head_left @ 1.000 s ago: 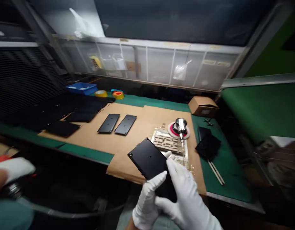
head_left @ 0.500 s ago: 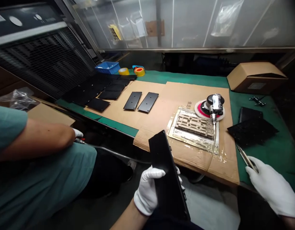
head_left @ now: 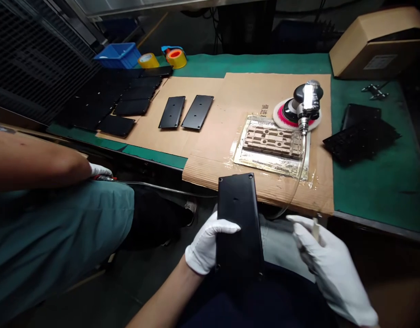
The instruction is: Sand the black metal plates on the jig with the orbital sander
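My left hand (head_left: pixel 210 241), in a white glove, grips a flat black panel (head_left: pixel 239 214) by its side, thumb across the face. The panel is held tilted over my lap, in front of the table edge, with small holes at its corners. My right hand (head_left: pixel 326 259), also gloved, is closed on a slim utility knife (head_left: pixel 315 230) to the right of the panel, apart from it. Most of the knife is hidden by the fingers and blurred.
A round sander (head_left: pixel 300 107) with a hose rests on a taped fixture (head_left: pixel 273 143) on cardboard (head_left: pixel 216 136). Two black panels (head_left: pixel 198 112) lie left, with several more beyond. Dark parts (head_left: pixel 360 136) and a carton (head_left: pixel 376 45) stand right. Another person's gloved hand (head_left: pixel 100 171) is at left.
My right hand has brought the knife from over the table's right side leftward towards the panel. My left hand has turned the panel so its face shows more. The view has tipped down.
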A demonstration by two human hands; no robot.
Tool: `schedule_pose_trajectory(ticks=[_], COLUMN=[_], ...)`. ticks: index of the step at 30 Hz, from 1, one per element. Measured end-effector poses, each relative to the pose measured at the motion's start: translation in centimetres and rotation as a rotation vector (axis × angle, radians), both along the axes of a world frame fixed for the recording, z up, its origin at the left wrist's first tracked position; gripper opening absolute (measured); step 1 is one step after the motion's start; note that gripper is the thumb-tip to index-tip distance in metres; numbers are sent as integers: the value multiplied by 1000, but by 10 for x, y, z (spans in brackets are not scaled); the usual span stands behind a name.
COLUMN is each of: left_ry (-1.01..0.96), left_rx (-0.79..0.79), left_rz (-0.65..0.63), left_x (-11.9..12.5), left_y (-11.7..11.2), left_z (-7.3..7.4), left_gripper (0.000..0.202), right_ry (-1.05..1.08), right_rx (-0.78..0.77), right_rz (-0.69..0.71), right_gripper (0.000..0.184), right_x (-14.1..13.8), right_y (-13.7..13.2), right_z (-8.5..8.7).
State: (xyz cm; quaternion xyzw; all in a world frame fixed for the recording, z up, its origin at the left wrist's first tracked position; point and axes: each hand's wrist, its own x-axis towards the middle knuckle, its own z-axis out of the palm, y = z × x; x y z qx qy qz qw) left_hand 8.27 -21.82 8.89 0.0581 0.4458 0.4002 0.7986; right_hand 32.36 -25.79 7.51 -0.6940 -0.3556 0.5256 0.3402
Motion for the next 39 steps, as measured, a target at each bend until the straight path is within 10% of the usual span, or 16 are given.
schedule_pose_trajectory(ticks=[5,9,12,18,24,39], left_ry=[171,56,-174,-292,27,-187], left_rx=[-29,-60,-154,18,-157,-290], left_rz=[-353,-616,-477,29,341,-82], left_x=[-1,-2,-9,-11,9,-14], left_y=[-7,-7,-4,-24,-26,-64], left_z=[0,-4,-17,-41,-21,21], left_gripper=[24,22,31,45,22,12], right_ry=[182,369,423,371,388,22], right_rx=[-29,-212,-268,-136,-243,353], right_rz=[-16,277,295,-294,-76,316], right_gripper=[67,75,66,55,52,46], right_x=[-19,-4,2,-25,-49,-43], right_y=[32,49,44,-5,-59,-82], right_z=[-3,-10,-14,-14,-12,19])
